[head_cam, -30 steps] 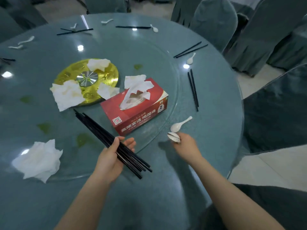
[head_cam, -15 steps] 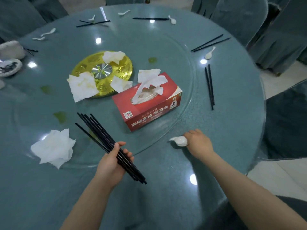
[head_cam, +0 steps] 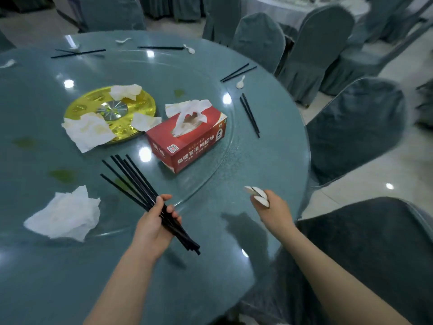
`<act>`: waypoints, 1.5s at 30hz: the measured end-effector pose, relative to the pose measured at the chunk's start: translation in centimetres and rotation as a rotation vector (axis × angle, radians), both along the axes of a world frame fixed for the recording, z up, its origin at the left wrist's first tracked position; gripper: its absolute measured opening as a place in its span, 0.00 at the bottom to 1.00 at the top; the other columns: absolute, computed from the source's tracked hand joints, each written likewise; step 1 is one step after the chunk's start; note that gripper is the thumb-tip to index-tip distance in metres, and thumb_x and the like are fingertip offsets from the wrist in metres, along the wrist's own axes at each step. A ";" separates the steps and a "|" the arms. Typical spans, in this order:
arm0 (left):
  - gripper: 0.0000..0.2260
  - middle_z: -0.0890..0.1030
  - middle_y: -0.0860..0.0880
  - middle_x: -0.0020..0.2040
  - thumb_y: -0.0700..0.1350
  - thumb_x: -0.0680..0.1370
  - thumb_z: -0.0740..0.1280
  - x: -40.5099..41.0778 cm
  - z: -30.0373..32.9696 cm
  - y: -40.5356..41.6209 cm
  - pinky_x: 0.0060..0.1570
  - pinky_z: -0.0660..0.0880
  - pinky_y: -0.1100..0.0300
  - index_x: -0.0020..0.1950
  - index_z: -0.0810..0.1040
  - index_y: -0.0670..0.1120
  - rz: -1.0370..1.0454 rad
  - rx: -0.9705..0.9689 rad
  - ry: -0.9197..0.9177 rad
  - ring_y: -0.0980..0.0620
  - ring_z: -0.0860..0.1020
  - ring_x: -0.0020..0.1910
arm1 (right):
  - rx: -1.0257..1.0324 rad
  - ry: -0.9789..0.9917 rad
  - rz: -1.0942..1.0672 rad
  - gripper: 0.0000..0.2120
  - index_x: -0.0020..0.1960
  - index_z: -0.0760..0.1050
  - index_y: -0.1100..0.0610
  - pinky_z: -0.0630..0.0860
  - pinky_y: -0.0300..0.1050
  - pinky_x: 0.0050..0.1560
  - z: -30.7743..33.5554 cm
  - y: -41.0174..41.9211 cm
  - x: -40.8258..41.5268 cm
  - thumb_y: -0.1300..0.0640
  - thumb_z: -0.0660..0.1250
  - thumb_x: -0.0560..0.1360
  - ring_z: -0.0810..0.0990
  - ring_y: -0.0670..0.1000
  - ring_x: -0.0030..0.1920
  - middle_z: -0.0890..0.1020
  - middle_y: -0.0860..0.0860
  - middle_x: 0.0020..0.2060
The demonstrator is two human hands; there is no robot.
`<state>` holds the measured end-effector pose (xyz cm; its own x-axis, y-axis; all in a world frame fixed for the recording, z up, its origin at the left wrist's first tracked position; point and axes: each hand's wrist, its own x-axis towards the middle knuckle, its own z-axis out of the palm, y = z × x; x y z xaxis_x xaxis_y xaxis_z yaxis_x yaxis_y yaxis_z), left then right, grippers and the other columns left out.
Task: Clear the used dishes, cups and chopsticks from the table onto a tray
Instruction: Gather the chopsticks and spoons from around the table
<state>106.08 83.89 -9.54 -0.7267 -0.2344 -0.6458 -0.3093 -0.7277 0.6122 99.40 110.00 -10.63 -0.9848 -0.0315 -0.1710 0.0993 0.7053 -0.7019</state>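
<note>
Left hand (head_cam: 152, 227) clamped on a chopstick bundle (head_cam: 138, 184) above the desk (head_cam: 269, 160). Right hand (head_cam: 275, 212) grips white spoons (head_cam: 259, 195), raised clear of the desk's near edge.
</note>
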 end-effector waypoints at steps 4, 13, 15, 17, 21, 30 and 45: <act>0.13 0.71 0.52 0.26 0.49 0.83 0.57 1.9 0.3 0.4 0.38 0.71 0.58 0.44 0.77 0.47 -0.072 0.026 0.019 0.54 0.70 0.28 | -0.143 0.009 -0.125 0.12 0.42 0.71 0.57 0.69 0.47 0.35 1.3 0.3 4.8 0.49 0.64 0.77 0.71 0.52 0.32 0.74 0.51 0.31; 0.13 0.70 0.52 0.26 0.50 0.82 0.57 3.1 1.8 5.3 0.37 0.70 0.59 0.44 0.76 0.48 -0.266 0.014 0.047 0.55 0.69 0.28 | -0.350 0.083 -0.250 0.14 0.38 0.69 0.50 0.64 0.36 0.28 4.5 5.0 11.9 0.47 0.58 0.80 0.68 0.42 0.27 0.71 0.43 0.26; 0.13 0.70 0.52 0.27 0.50 0.82 0.57 3.2 2.0 7.0 0.36 0.70 0.59 0.44 0.76 0.47 -0.300 0.007 0.058 0.54 0.69 0.28 | -0.439 0.055 -0.302 0.16 0.36 0.70 0.50 0.64 0.36 0.25 5.1 6.5 13.1 0.44 0.57 0.80 0.68 0.45 0.25 0.71 0.44 0.23; 0.13 0.71 0.52 0.27 0.50 0.82 0.57 3.3 2.1 8.8 0.37 0.70 0.58 0.44 0.77 0.47 -0.322 0.010 0.066 0.54 0.70 0.28 | -0.507 0.033 -0.331 0.18 0.35 0.69 0.51 0.62 0.36 0.22 5.4 8.2 14.1 0.43 0.56 0.80 0.67 0.47 0.23 0.70 0.47 0.22; 0.13 0.71 0.52 0.26 0.50 0.82 0.57 2.9 2.2 13.5 0.36 0.70 0.58 0.44 0.77 0.47 -0.356 0.001 0.087 0.54 0.70 0.28 | -0.560 0.039 -0.390 0.18 0.37 0.69 0.58 0.61 0.36 0.21 6.9 12.6 15.5 0.48 0.55 0.81 0.66 0.47 0.21 0.73 0.53 0.25; 0.13 0.71 0.52 0.24 0.50 0.83 0.55 2.4 3.2 27.8 0.35 0.68 0.59 0.43 0.75 0.48 -0.296 0.032 0.113 0.55 0.69 0.26 | -0.455 0.060 -0.396 0.12 0.43 0.76 0.59 0.66 0.35 0.24 10.5 27.4 16.5 0.57 0.57 0.80 0.70 0.43 0.22 0.77 0.45 0.23; 0.14 0.62 0.54 0.20 0.47 0.78 0.66 -1.6 7.5 38.9 0.17 0.61 0.68 0.35 0.66 0.49 -0.279 0.111 0.085 0.58 0.61 0.17 | -0.562 0.031 -0.277 0.07 0.52 0.68 0.57 0.69 0.41 0.23 13.1 34.0 10.4 0.56 0.53 0.82 0.72 0.49 0.22 0.78 0.52 0.26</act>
